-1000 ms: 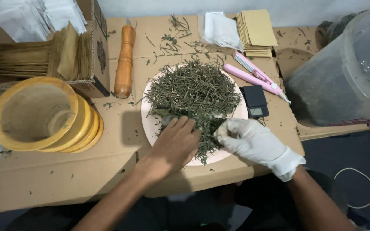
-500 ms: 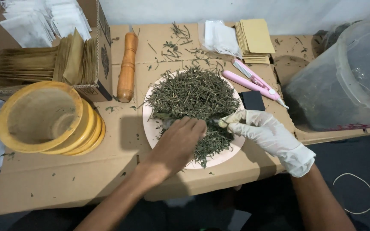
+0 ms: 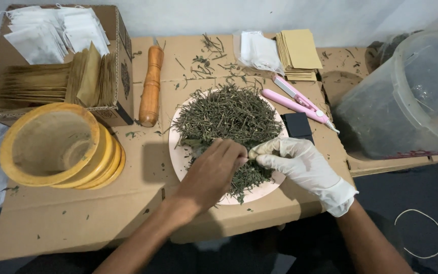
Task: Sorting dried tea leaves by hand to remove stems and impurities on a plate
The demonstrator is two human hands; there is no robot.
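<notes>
A pale pink plate (image 3: pixel 178 158) on a cardboard-covered table holds a heap of dried green herb stems (image 3: pixel 229 114). My bare left hand (image 3: pixel 211 172) lies palm down on the near side of the heap with its fingers curled. A pale scrap shows just beyond its fingers; whether the hand grips it is hidden. My right hand (image 3: pixel 295 162), in a white glove, pinches stems between thumb and fingers right at my left fingertips.
Stacked yellow bowls (image 3: pixel 51 147) stand at the left, with an open cardboard box (image 3: pixel 119 61) of brown and white packets behind them. A wooden handle (image 3: pixel 150 83), a pink sealer (image 3: pixel 297 99), a small black scale (image 3: pixel 297 124), brown envelopes (image 3: pixel 300 50) and a clear plastic tub (image 3: pixel 406 96) surround the plate.
My gloved right hand lifted off the heap, swung out to the right, then came back left until its pinched fingertips met my left fingers. My left hand stayed on the herbs.
</notes>
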